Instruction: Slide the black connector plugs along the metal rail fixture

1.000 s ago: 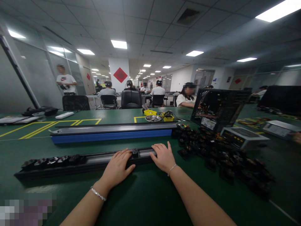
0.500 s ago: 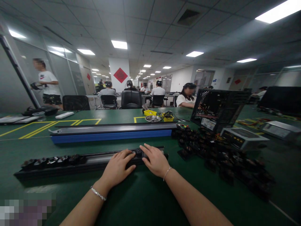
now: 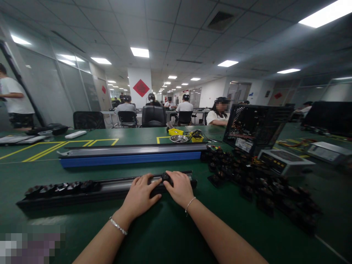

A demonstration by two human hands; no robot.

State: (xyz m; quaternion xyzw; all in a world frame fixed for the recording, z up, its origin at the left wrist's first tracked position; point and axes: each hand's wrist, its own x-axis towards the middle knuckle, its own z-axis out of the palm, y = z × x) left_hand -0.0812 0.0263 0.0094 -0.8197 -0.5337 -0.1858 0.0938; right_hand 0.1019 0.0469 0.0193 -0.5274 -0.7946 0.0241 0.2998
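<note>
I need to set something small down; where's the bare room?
Bare green tabletop shows between the forearms and left of them; a narrow strip lies between the black channel and the blue-sided channel behind. It's crowded right of the right hand, where small black parts spread toward the power supply and computer case.

"What stood on the right of the green table [image 3: 132, 132]?"

"An open computer case [image 3: 258, 126], with a grey power supply [image 3: 286, 162] just beside it."

"And farther back?"

"A round metal dish [image 3: 178, 142] near a yellow tray [image 3: 176, 134]. Beyond, a red diamond [image 3: 141, 88] hung on a white pillar [image 3: 147, 74]."
</note>
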